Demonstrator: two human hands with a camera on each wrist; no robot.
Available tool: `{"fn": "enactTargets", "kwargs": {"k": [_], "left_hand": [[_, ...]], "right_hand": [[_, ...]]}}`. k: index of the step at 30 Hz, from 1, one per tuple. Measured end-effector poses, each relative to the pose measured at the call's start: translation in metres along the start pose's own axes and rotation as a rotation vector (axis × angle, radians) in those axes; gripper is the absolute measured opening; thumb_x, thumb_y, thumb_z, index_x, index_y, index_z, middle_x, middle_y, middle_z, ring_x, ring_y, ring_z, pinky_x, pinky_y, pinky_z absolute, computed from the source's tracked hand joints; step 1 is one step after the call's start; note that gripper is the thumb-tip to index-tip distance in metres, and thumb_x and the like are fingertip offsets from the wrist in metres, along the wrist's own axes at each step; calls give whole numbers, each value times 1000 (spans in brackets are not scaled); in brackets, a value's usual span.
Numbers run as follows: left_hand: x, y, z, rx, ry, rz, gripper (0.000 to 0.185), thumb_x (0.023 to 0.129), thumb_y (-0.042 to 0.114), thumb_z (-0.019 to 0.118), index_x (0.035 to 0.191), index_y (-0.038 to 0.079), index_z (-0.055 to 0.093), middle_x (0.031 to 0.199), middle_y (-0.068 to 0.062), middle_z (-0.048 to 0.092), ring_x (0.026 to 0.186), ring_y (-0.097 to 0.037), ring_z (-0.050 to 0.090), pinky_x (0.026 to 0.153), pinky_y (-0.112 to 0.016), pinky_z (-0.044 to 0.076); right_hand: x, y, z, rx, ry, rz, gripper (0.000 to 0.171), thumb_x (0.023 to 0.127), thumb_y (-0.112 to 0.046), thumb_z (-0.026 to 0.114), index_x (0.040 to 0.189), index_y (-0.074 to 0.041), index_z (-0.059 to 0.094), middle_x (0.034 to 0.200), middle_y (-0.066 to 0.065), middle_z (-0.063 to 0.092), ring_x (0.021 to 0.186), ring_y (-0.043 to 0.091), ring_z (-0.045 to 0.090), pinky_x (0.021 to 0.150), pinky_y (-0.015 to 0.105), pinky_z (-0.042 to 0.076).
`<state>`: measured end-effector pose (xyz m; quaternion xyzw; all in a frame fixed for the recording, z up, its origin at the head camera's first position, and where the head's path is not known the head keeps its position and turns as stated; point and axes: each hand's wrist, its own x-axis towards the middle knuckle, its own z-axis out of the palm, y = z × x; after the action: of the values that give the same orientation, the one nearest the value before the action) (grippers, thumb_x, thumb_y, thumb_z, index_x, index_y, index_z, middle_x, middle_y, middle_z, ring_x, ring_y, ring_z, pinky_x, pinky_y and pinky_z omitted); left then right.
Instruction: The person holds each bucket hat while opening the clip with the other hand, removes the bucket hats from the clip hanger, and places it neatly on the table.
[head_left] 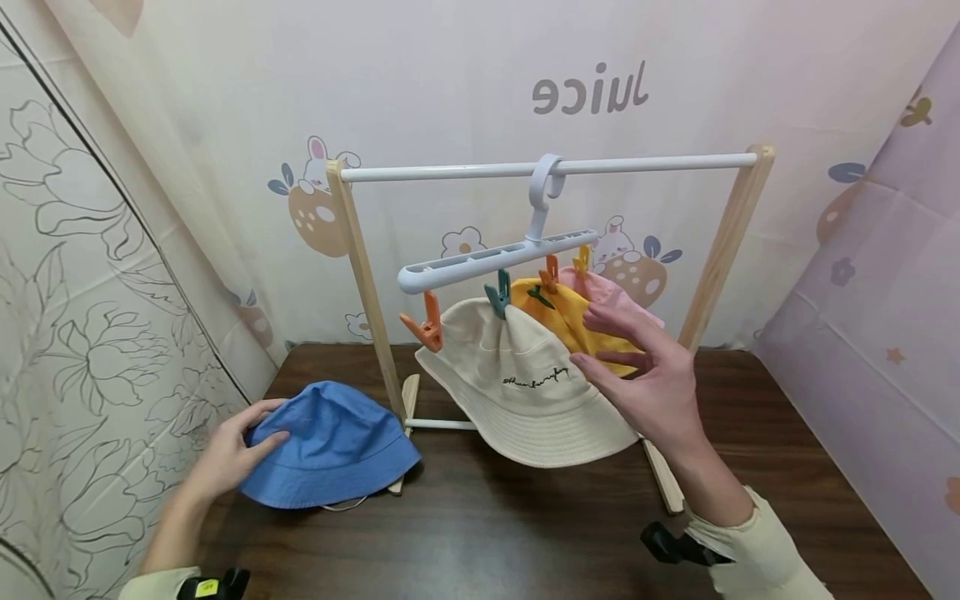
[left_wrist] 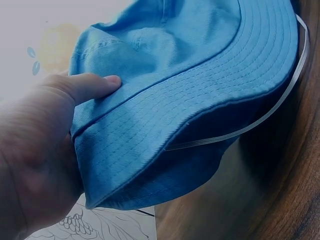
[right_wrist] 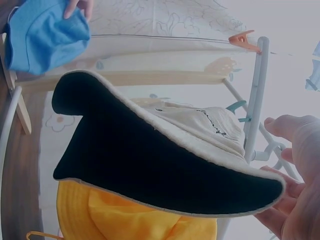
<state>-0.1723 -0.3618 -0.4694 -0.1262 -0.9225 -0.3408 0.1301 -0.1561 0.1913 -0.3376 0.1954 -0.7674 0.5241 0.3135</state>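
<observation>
The left hand point(head_left: 225, 457) gripped the brim of a blue bucket hat point(head_left: 332, 446) (thumb on top, fingers tucked under) lying on the dark wooden worktop point(head_left: 487, 533) beside the wooden rack's left post point(head_left: 365, 275). A cream bucket hat point(head_left: 517, 387) hung from a teal clip point(head_left: 498, 296) on the pale hanger point(head_left: 495, 254). The right hand point(head_left: 648, 379), fingers spread wide, held nothing, just beside the cream hat, near the yellow hat point(head_left: 573, 321)

Soft, even light fills the head view, with faint shadows on the dark table point(head_left: 525, 533) under the hanging cream hat point(head_left: 517, 392). Straight lines bow near the edges. Both wrist views look dimmer and bluish; the cream hat's underside there reads nearly black, and the hand beside it is blurred.
</observation>
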Motion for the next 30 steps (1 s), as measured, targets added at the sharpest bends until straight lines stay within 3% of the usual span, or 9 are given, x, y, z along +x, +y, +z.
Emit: {"fn": "enactTargets", "kwargs": {"k": [5,11,16,20,30], "left_hand": [[2,-1,3,15,-19,12,41,97,2,85,136,8,74,112,-14,84,102,14,61,84,-17,49],[2,-4,8,47,-63,34,40,95,3,88,132,11,76,107,-6,84,100,10,63,83,-25,53],[2,-5,11,30,-115,49,38,95,4,87,131,11,77,109,-3,84,102,9,64,86,-23,53],[0,-6,12,11,-168,28,37,96,6,87,131,13,78,117,-5,84,109,10,65,89,-21,54],[-1,-13,13,44,-253,-45,38,98,13,87,134,17,77,132,-11,82,118,-1,68,94,-29,58]], "right_hand": [[-1,-1,1,5,-8,8,64,83,19,88,142,-3,75,138,-10,78,121,-5,77,82,17,65],[-2,-2,1,6,-9,24,63,84,17,88,142,-4,75,137,-14,77,121,-5,77,82,17,66],[-2,-2,2,15,-13,39,63,84,17,88,142,-4,75,135,-22,75,120,-5,77,82,18,66],[-2,-2,3,7,-11,44,64,84,15,89,143,-6,75,133,-26,75,119,-5,77,82,17,66],[-1,-3,4,-3,-7,40,65,84,15,90,143,-7,75,133,-27,75,119,-7,77,83,16,65]]}}
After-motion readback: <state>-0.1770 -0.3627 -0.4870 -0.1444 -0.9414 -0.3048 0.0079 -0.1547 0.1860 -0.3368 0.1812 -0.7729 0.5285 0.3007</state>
